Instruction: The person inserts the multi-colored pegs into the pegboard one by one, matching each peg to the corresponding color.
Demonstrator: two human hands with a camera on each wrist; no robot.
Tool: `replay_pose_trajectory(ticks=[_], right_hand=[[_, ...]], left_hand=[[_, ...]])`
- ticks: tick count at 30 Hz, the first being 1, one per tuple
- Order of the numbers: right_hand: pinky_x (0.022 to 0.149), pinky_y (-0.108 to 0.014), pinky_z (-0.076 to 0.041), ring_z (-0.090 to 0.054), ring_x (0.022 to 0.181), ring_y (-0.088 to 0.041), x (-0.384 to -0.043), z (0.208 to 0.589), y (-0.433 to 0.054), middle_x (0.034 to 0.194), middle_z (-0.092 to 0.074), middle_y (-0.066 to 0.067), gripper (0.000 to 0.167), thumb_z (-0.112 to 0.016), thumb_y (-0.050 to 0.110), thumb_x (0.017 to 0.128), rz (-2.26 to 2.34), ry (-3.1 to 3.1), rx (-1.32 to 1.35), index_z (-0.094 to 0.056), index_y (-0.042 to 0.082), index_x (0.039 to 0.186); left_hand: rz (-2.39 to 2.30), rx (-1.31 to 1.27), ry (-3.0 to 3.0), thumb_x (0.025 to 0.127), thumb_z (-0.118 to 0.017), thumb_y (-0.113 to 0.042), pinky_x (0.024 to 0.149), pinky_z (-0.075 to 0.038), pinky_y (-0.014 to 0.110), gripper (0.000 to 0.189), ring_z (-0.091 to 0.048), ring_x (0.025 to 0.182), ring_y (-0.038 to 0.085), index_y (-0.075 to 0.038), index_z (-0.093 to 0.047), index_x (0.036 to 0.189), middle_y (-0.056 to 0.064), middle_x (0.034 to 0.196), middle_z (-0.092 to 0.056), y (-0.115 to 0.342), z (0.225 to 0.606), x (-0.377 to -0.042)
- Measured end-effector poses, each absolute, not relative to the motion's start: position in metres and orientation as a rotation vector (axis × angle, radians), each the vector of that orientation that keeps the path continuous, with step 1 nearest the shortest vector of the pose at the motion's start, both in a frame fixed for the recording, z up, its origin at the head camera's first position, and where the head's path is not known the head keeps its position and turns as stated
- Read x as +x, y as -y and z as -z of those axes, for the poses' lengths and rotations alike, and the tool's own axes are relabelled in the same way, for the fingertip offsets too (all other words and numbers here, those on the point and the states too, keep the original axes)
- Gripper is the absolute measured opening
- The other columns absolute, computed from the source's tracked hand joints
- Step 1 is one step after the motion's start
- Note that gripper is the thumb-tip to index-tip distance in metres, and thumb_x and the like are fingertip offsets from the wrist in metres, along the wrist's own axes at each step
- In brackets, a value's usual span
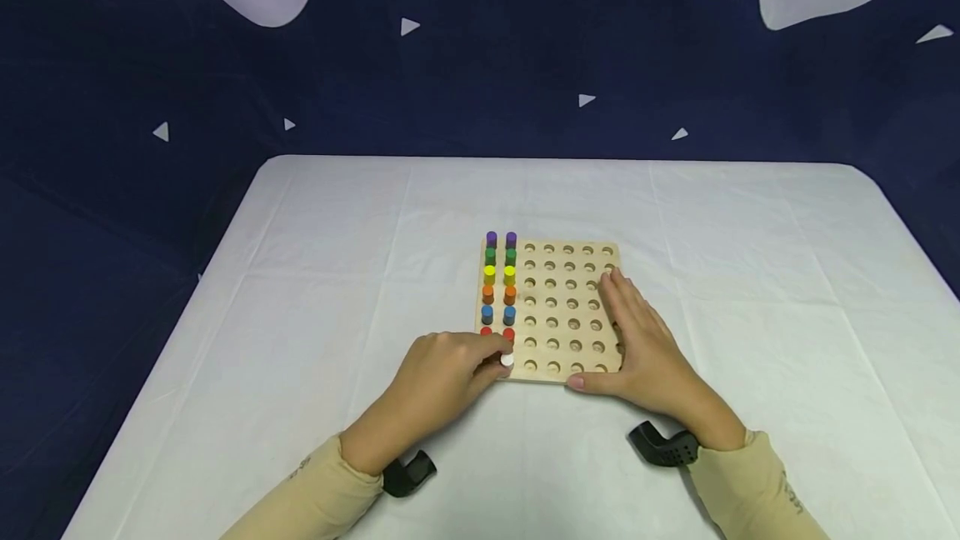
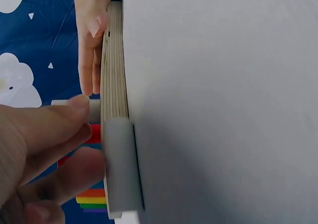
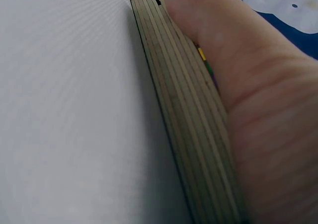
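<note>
A pale wooden pegboard (image 1: pixel 562 302) lies on the table with two columns of coloured pegs at its left. From back to front they run purple, green, yellow, orange, blue and red (image 1: pixel 509 334). At the front of the second column, my left hand (image 1: pixel 450 369) pinches an upright white peg (image 1: pixel 507 360) between thumb and fingers. The left wrist view shows this white peg (image 2: pixel 94 111) above the board's edge. There, a pale cylinder (image 2: pixel 122 164) lies along the front side, hidden from the head view. My right hand (image 1: pixel 648 352) rests spread on the board's right edge, thumb at the front corner.
Several bare holes (image 1: pixel 551 302) fill the board's middle and right columns. A white cloth covers the table (image 1: pixel 337 273). Behind hangs a dark blue curtain (image 1: pixel 480 65) with clouds and triangles. A black wrist device (image 1: pixel 663 444) sits below each hand.
</note>
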State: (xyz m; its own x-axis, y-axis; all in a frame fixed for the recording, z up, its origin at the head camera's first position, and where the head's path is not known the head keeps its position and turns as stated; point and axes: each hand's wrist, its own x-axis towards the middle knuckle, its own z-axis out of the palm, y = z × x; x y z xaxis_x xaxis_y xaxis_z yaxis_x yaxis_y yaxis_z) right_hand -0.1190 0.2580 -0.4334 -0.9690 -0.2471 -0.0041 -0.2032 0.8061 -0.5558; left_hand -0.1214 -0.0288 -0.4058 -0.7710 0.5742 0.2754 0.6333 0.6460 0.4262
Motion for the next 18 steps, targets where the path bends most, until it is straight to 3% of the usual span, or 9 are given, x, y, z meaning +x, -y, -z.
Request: replay_pose_trajectory(ticks=[6, 12, 18], right_hand=[[0.118, -0.064, -0.011, 0.000, 0.155, -0.035, -0.119, 0.432, -0.258, 0.168, 0.006, -0.006, 0.139, -0.085, 0.066, 0.062, 0.881, -2.908, -0.363, 0.001, 0.019, 0.160], [0.118, -0.063, -0.011, 0.000, 0.155, -0.035, -0.118, 0.430, -0.257, 0.168, 0.006, -0.005, 0.139, -0.084, 0.067, 0.061, 0.875, -2.913, -0.363, 0.001, 0.020, 0.160], [0.118, -0.064, -0.011, 0.000, 0.155, -0.035, -0.118, 0.430, -0.257, 0.168, 0.005, -0.006, 0.138, -0.085, 0.065, 0.062, 0.894, -2.907, -0.366, 0.001, 0.020, 0.160]], left_hand=[[0.819, -0.973, 2.741, 0.083, -0.080, -0.031, 0.061, -0.046, 0.020, 0.019, -0.055, 0.067, 0.000, -0.020, -0.072, 0.097, -0.013, 0.084, -0.069, 0.043, 0.401, -0.121], [0.640, -0.969, 2.890, 0.077, -0.084, -0.041, 0.064, -0.045, 0.023, 0.032, -0.053, 0.079, 0.004, -0.023, -0.072, 0.100, -0.013, 0.094, -0.066, 0.064, 0.400, -0.121], [0.561, -1.053, 2.982, 0.083, -0.080, -0.033, 0.063, -0.045, 0.022, 0.020, -0.051, 0.081, 0.004, -0.023, -0.069, 0.096, -0.014, 0.093, -0.065, 0.067, 0.407, -0.120]])
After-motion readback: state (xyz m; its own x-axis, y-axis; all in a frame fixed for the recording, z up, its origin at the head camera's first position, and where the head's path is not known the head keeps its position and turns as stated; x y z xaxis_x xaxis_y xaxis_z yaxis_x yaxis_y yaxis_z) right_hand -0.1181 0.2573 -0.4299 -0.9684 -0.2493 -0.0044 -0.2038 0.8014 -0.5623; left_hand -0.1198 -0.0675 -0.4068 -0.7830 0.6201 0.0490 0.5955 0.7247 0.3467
